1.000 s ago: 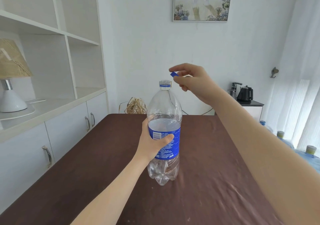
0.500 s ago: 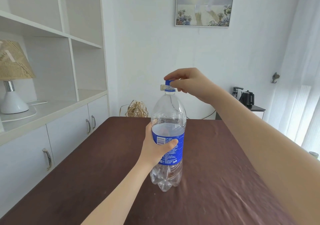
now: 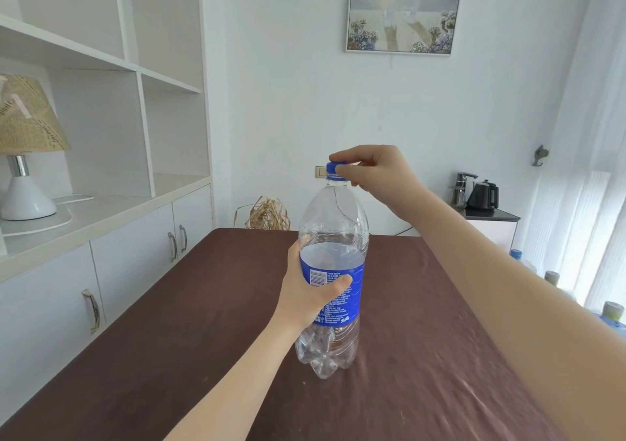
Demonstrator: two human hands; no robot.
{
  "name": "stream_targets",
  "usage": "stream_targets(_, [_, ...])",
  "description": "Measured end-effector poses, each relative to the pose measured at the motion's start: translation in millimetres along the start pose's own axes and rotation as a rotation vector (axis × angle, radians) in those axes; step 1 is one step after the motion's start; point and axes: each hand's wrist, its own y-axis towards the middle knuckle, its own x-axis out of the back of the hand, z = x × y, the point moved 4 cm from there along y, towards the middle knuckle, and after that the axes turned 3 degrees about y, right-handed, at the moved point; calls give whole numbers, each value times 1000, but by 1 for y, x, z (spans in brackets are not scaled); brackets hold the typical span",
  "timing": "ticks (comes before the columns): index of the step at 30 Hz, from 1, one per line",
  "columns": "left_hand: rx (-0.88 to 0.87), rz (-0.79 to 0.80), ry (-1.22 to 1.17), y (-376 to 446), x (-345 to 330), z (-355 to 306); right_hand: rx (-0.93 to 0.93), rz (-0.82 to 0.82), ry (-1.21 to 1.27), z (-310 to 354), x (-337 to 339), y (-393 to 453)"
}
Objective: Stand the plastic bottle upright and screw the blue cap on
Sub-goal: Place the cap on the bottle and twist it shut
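A clear plastic bottle (image 3: 333,223) with a blue label stands upright on the brown table (image 3: 423,356), partly filled with water. My left hand (image 3: 310,293) is wrapped around its label at mid height. The blue cap (image 3: 333,168) sits on the bottle's neck. My right hand (image 3: 376,173) reaches in from the right, thumb and fingers pinched around the cap.
White shelving with cupboards (image 3: 135,237) runs along the left, holding a lamp (image 3: 25,156). A straw bundle (image 3: 267,215) sits past the table's far edge. A kettle (image 3: 482,195) stands on a side unit at right, with large water jugs (image 3: 611,315) below the curtain.
My right hand carried the cap from above and right of the neck down onto it and now pinches it there. The bottle stays held upright.
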Motion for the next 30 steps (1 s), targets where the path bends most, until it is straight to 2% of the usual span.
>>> stream_targets(6, [0, 2, 3, 0, 0, 2, 33, -107, 77, -5, -7, -8])
stream_targets(10, [-8, 3, 16, 0, -1, -1, 17, -93, 99, -1, -7, -6])
stream_targets(16, [-7, 5, 14, -1, 0, -2, -22, -100, -3, -8, -15, -3])
stream_targets(20, [-15, 1, 11, -1, 0, -2, -48, -92, 134, -9, -7, -1])
stream_targets(24, [-15, -6, 4, -1, 1, -1, -14, -60, 131, -7, -11, -2])
stream_targets(30, [-16, 2, -9, -2, 0, -3, -218, 0, 183, -20, -22, -1])
